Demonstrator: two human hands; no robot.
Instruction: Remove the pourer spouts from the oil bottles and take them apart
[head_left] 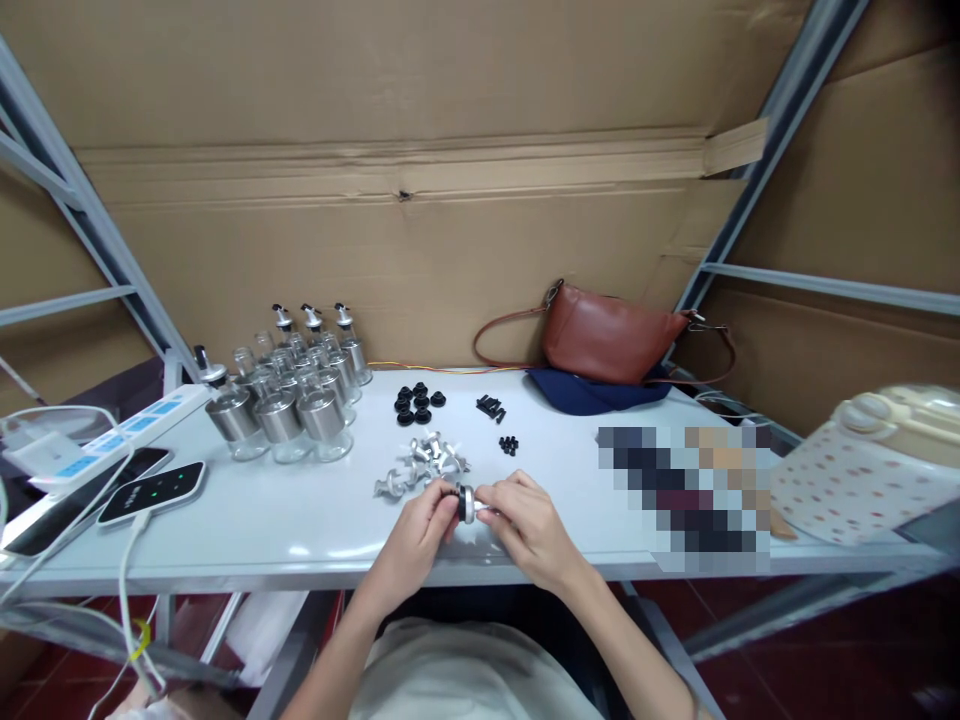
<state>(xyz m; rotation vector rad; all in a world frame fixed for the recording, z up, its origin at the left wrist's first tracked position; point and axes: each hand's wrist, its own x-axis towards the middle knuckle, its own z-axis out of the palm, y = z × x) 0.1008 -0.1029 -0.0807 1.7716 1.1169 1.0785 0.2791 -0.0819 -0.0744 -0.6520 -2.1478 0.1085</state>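
Pale garment (465,670), before the table's (247,520) front edge. Left hand (416,530): pinching black-and-silver fitting (466,505), near middle of front edge. Right hand (529,525): fingers closed at fitting's narrow end. Beyond: silver spouts (431,455), black caps (420,400). Toward rear left corner: glass bottles (321,408).

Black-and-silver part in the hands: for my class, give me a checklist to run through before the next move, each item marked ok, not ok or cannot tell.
1. Black-and-silver part held by the left hand: ok, on its black side.
2. Right hand at the part's silver side: ok.
3. Part's pieces fully joined: cannot tell, the hands hide much of it.
4. Silver pieces near the hands: ok, heaped just beyond them.
5. Black discs apart from the silver pieces: ok.
6. All glass bottles topped: not ok, several necks are bare.
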